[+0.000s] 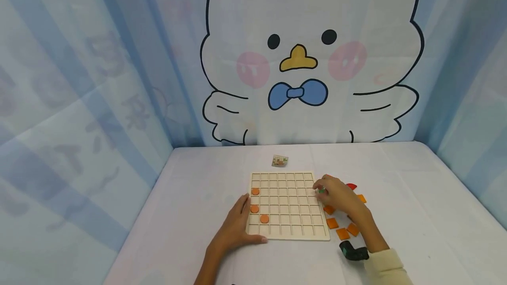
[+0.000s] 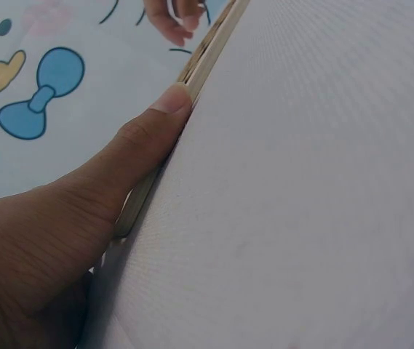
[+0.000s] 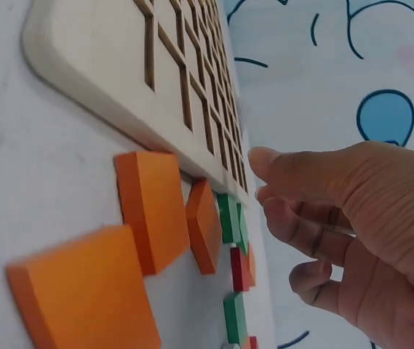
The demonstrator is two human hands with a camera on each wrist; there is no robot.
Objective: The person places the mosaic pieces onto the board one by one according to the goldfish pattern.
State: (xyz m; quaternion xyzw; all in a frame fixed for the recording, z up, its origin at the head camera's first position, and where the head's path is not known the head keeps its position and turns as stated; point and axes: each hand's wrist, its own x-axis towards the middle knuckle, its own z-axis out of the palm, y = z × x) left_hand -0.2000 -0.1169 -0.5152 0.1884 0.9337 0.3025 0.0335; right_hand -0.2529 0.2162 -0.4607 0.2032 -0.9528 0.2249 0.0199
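Observation:
A pale wooden grid board point(image 1: 287, 236) lies on the table. Three orange discs sit in its left part, among them one disc point(image 1: 264, 218) nearer the front. My left hand point(image 1: 233, 228) frames the board's front left corner, fingers along the left side and the straight thumb point(image 2: 145, 131) against the front edge. Over the right edge hovers my right hand point(image 1: 338, 193), fingers loosely bent, thumb tip near the index fingertip. In the right wrist view, nothing shows between those fingertips. Below them, green pieces point(image 3: 228, 218) lie against the board's edge.
Orange square tiles point(image 1: 343, 234) are scattered right of the board, with a red piece point(image 1: 351, 186) farther back. A small printed picture piece point(image 1: 280, 160) lies behind the board. Beside my right wrist is a black device point(image 1: 354, 252). A patterned curtain point(image 1: 190, 56) hangs behind the table.

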